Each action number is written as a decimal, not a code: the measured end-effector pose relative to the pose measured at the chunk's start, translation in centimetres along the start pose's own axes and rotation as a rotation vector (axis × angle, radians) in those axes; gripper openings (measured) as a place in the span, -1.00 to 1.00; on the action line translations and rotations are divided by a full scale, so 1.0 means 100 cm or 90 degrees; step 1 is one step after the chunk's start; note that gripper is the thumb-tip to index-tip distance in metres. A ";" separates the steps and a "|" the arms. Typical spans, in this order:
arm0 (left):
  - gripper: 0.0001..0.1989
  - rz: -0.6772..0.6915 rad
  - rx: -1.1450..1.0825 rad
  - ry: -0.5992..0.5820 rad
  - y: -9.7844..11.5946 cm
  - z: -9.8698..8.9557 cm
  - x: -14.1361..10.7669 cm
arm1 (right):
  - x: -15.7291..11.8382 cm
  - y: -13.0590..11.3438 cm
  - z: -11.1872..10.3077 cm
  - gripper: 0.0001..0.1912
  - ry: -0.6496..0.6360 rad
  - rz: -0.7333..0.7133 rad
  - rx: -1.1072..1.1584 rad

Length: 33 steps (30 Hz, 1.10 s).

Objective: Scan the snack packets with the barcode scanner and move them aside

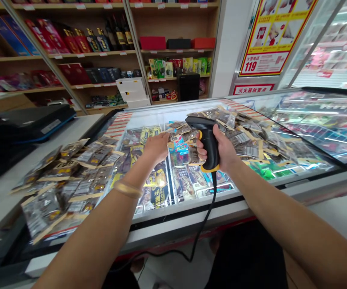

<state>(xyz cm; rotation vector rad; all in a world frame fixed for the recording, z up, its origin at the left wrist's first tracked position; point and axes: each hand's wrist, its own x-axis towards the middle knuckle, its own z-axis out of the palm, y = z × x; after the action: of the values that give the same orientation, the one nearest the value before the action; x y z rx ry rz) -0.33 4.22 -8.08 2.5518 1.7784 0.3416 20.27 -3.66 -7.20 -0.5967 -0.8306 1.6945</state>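
A black and yellow barcode scanner (208,145) is upright in my right hand (225,151), its fingers wrapped round the handle and its head pointing left. My left hand (157,149) is left of the scanner, fingers closed at the edge of a small packet (177,129) over the freezer's middle. Many brown-edged clear packets lie in a pile (248,138) on the glass to the right. Another pile of such packets (80,168) covers the left end. Under the glass, yellow and blue ice-cream packs (158,186) show between my forearms.
The chest freezer (188,214) spans the front, and the scanner's cable (201,230) hangs over its edge. At left, a black device (41,122) stands on a counter. Shelves (98,54) with boxes and bottles line the back, beside a poster (277,36).
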 end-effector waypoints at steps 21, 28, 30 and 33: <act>-0.33 0.018 0.012 -0.281 -0.008 -0.054 -0.019 | -0.003 0.003 0.002 -0.43 -0.009 -0.001 0.007; -0.69 -0.042 -0.107 -0.176 -0.023 -0.058 -0.018 | -0.005 0.002 0.005 -0.41 -0.004 0.003 -0.004; -0.77 -0.047 -0.212 -0.140 -0.025 -0.054 -0.017 | -0.006 0.001 0.006 -0.41 0.001 0.006 -0.005; -0.79 -0.047 -0.351 -0.143 -0.025 -0.049 -0.018 | -0.007 0.000 0.007 -0.41 0.004 0.008 -0.003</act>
<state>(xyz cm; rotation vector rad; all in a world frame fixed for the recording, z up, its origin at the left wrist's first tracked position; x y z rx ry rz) -4.10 2.91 -3.96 2.0464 1.4425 0.4477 19.92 -4.48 -6.82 -0.6122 -0.8286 1.7020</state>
